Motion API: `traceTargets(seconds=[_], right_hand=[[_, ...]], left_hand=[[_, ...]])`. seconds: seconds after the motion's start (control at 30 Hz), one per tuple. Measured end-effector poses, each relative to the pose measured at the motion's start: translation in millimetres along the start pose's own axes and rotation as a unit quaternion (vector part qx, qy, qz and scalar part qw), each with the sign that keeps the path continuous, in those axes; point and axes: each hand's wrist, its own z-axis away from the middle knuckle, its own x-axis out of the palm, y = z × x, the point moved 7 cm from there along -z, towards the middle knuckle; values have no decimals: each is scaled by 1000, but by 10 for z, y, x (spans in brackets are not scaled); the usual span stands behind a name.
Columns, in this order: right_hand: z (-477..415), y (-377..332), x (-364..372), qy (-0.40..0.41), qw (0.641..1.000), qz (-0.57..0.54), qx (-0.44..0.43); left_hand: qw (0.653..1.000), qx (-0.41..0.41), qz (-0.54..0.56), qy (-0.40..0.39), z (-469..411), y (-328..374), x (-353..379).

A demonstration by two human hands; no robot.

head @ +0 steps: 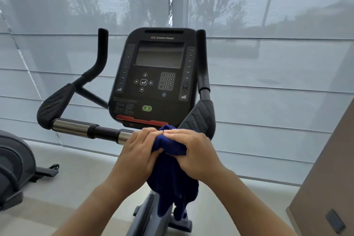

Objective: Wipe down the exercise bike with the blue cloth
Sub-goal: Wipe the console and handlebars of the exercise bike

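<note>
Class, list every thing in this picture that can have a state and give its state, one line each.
Dark blue cloth, bunched on the handlebar, tail hanging down.
Left hand, gripping the cloth.
Right hand, gripping the cloth.
Black console screen, blank.
Chrome and black handlebar, left part bare, middle under the cloth.
Grey window blinds, lowered.

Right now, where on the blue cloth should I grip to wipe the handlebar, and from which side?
Grip the blue cloth at its bunched top, draped over the handlebar crossbar, from above on the near side. Its tail hangs slack below and would likely give no pressure.
</note>
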Motion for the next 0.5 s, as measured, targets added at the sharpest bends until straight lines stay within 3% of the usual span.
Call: traceTargets(seconds=[0.1, 0.2, 0.33, 0.5], right_hand=[[-83, -32, -202, 21, 999, 11, -30], [-167, -49, -339, 71, 991, 106, -42], [-38, 32, 59, -42, 983, 177, -20], [54, 113, 132, -71, 984, 161, -8]], left_hand=[[998, 12, -50, 39, -150, 117, -124], [993, -30, -54, 98, -315, 193, -203], [998, -38, 45, -8, -207, 270, 197], [995, -28, 77, -55, -81, 175, 288]])
